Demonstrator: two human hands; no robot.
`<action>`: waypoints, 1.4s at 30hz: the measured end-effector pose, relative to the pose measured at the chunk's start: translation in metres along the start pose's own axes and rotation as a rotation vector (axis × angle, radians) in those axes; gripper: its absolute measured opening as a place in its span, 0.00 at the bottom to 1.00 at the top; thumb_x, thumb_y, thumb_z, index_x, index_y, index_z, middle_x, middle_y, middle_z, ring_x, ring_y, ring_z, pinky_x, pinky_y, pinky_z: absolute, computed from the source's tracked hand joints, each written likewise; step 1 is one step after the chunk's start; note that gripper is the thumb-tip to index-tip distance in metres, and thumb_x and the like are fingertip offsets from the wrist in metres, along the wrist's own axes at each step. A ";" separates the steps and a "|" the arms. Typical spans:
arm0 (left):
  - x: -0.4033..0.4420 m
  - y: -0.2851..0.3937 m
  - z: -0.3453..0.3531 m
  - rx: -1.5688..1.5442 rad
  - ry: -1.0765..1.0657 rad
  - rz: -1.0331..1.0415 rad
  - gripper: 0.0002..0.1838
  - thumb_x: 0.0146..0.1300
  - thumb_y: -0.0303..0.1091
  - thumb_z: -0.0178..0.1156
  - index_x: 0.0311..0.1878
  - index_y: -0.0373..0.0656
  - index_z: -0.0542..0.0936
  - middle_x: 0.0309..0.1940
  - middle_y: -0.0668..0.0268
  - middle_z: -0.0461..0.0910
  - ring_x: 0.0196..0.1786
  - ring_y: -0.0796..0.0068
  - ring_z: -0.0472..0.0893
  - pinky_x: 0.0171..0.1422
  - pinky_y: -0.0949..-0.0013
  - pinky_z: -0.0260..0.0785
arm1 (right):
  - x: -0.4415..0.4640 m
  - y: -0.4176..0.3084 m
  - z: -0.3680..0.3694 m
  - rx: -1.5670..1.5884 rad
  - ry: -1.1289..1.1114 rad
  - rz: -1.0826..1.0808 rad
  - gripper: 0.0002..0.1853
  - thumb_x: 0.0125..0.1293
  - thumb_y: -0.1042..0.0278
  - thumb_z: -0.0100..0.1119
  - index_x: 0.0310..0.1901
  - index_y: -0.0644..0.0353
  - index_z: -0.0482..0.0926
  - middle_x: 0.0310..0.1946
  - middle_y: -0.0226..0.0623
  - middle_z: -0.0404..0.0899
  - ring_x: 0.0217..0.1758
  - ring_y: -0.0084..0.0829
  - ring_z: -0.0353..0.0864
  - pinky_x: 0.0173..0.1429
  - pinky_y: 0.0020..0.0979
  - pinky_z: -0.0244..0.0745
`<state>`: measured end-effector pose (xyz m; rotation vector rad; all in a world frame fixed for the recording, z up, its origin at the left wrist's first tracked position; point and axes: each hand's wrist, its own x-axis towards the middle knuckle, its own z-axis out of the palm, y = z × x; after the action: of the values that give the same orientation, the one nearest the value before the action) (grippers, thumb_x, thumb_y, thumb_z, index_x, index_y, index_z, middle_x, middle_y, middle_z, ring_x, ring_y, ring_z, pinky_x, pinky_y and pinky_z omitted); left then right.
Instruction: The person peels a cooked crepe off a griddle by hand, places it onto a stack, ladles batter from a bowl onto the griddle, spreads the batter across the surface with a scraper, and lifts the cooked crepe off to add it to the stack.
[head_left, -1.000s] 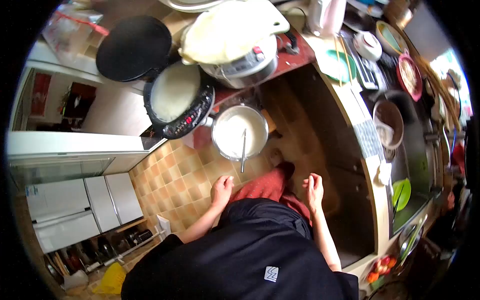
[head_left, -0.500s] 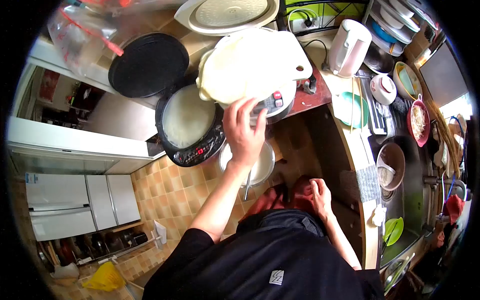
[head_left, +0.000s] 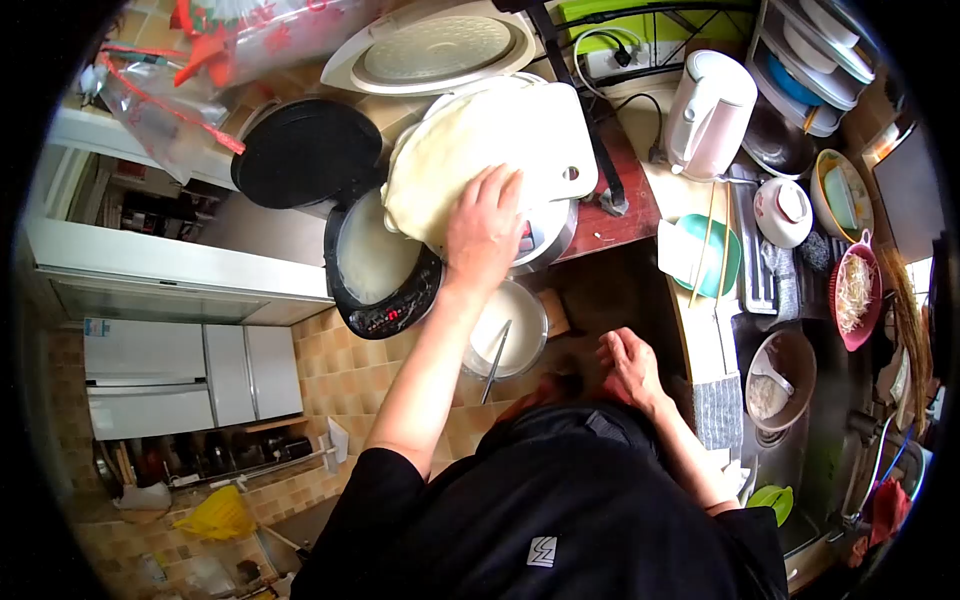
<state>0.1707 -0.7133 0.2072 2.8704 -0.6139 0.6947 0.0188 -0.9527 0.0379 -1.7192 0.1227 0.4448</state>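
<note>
My left hand (head_left: 484,228) is over the near edge of a pale, thin pancake (head_left: 440,160), its fingers stretched out and seemingly flat against it. The pancake lies on a white cutting board (head_left: 562,135), which rests over a white appliance with a button panel, partly hidden by my hand. Left of it an open electric griddle (head_left: 385,320) holds a pale round of batter (head_left: 375,255); its black lid (head_left: 305,155) is tipped back. Below my left wrist stands a bowl of white batter (head_left: 515,330) with a metal-handled utensil (head_left: 495,365). My right hand (head_left: 632,368) hangs near my waist, holding nothing, fingers loosely bent and apart.
On the right counter are an electric kettle (head_left: 712,115), a green tray (head_left: 725,260) with chopsticks (head_left: 706,240), and a pink basket of sprouts (head_left: 853,295). A brown bowl (head_left: 800,395) sits in the sink. Plastic bags (head_left: 265,45) hang at upper left.
My left hand has moved up from the pancake's lower edge onto its surface. My right hand has lifted slightly and its fingers have loosened. The camera view has shifted a little.
</note>
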 end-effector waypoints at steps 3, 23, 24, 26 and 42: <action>0.011 -0.008 -0.016 -0.067 -0.062 0.079 0.18 0.62 0.30 0.66 0.56 0.41 0.84 0.56 0.57 0.83 0.59 0.56 0.80 0.65 0.59 0.74 | 0.010 0.001 -0.016 -0.010 0.027 -0.006 0.17 0.80 0.58 0.50 0.44 0.64 0.81 0.32 0.41 0.86 0.33 0.31 0.85 0.41 0.34 0.80; 0.038 -0.095 -0.010 -1.507 -0.130 -1.027 0.17 0.71 0.33 0.63 0.56 0.30 0.79 0.49 0.57 0.85 0.49 0.69 0.85 0.54 0.67 0.80 | 0.104 -0.195 -0.023 -0.666 0.399 -1.148 0.13 0.58 0.71 0.68 0.46 0.55 0.82 0.42 0.33 0.81 0.48 0.37 0.78 0.50 0.39 0.73; 0.038 -0.095 -0.011 -1.504 -0.117 -1.033 0.17 0.71 0.33 0.63 0.56 0.30 0.79 0.49 0.57 0.85 0.49 0.69 0.85 0.54 0.67 0.80 | 0.108 -0.200 -0.017 -0.703 0.373 -1.166 0.13 0.59 0.70 0.67 0.47 0.54 0.82 0.44 0.32 0.80 0.50 0.37 0.77 0.53 0.39 0.72; 0.038 -0.098 -0.013 -1.517 -0.118 -1.036 0.17 0.71 0.34 0.63 0.57 0.31 0.79 0.50 0.57 0.85 0.51 0.69 0.85 0.57 0.66 0.79 | 0.118 -0.208 -0.003 -0.738 0.339 -1.181 0.11 0.61 0.70 0.64 0.46 0.52 0.83 0.47 0.32 0.80 0.54 0.37 0.76 0.58 0.40 0.70; 0.045 -0.118 -0.028 -1.571 -0.123 -1.038 0.17 0.74 0.35 0.59 0.57 0.32 0.80 0.49 0.56 0.86 0.49 0.68 0.86 0.55 0.66 0.79 | 0.179 -0.273 0.007 -0.687 0.140 -1.172 0.06 0.65 0.65 0.65 0.37 0.59 0.83 0.28 0.40 0.83 0.35 0.43 0.82 0.45 0.42 0.74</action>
<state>0.2450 -0.6157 0.2500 1.3410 0.3160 -0.1732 0.2700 -0.8610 0.2254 -2.1312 -0.9986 -0.5744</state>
